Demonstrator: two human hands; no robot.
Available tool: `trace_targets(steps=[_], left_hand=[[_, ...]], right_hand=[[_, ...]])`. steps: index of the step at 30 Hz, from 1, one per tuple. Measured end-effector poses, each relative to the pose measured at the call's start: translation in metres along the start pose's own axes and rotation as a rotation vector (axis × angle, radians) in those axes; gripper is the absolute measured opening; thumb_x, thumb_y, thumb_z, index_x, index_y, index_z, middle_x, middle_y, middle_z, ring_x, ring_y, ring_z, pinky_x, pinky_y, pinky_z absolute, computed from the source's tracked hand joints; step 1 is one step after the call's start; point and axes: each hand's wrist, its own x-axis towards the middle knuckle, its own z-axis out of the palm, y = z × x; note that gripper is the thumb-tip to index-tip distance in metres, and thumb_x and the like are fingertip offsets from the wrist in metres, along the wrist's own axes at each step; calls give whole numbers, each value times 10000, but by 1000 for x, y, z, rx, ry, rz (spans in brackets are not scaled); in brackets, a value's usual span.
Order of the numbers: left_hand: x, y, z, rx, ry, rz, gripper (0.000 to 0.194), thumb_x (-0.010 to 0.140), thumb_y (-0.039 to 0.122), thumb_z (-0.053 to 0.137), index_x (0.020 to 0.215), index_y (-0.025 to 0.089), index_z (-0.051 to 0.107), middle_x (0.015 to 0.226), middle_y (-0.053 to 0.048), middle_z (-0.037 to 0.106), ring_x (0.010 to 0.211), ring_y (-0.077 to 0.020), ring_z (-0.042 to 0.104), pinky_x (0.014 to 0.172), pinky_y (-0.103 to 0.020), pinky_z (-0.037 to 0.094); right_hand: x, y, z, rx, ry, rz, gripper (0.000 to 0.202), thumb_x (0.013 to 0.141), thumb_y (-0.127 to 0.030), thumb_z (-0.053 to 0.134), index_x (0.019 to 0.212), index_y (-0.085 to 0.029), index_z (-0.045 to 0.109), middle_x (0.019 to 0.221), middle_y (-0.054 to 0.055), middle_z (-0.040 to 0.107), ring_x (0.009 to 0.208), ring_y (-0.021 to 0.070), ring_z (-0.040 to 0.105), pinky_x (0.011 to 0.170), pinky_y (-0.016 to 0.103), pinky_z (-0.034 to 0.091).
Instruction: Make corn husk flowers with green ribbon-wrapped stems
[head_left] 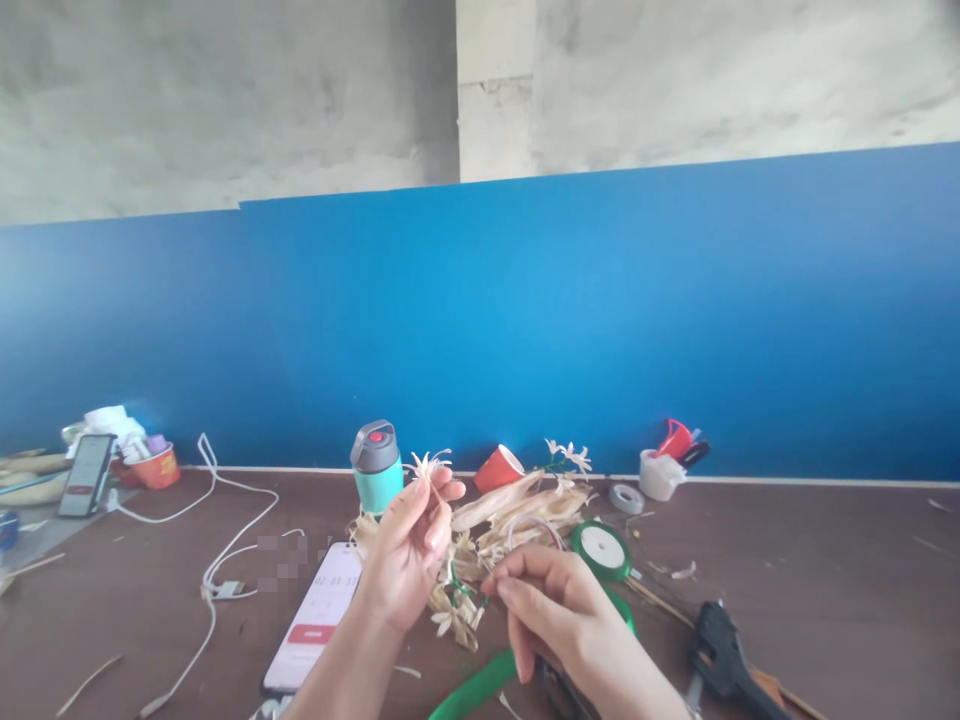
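My left hand (pixel 416 540) is raised over the table, its thumb and fingers pinched on a pale husk flower (pixel 429 466) with thin spreading petals. Lower and to the right, my right hand (pixel 559 610) has thumb and forefinger pressed together; what they hold, if anything, is too small to name. Behind and between the hands lies a heap of dry corn husks (pixel 517 510). Several small husk flowers (pixel 454 622) with green stems rest at its near side. A green ribbon (pixel 476 688) runs beneath my right hand, and a spool of green tape (pixel 602 548) lies beyond it.
A phone (pixel 315 620) lies left of my left arm, with a white cable (pixel 244 530) farther left. A teal flask (pixel 377 470) and a tipped red cup (pixel 499 468) stand near the blue partition (pixel 480 330). At right are a black glue gun (pixel 724 655) and a white cup (pixel 660 475).
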Motion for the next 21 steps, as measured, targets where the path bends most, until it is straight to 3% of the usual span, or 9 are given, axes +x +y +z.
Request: trace_targets(steps=[8,14,21], left_hand=[[-3,-3,3,42,29,-16,237,697,281,756,833,90,720,745,-100,726,371,12,417,337,-74,342],[-4,-6,3,15,46,-41,262,634,280,804,801,94,724,684,-83,717,361,24,404,336,-55,323],[-2,-5,1,-26,21,-15,223,673,245,775,837,106,714,718,-51,702,383,25,411,357,-52,351]], right_hand=[[-1,2,-1,-10,-17,-26,378,818,-513,536,822,-135,553,414,-33,549,347,50,289,412,195,217],[-1,-3,2,-28,-2,-35,408,794,-544,540,827,-138,540,417,-39,540,351,51,303,418,197,246],[-2,-3,-1,-30,11,-25,368,812,-500,538,826,-133,556,410,-40,540,358,52,321,432,194,278]])
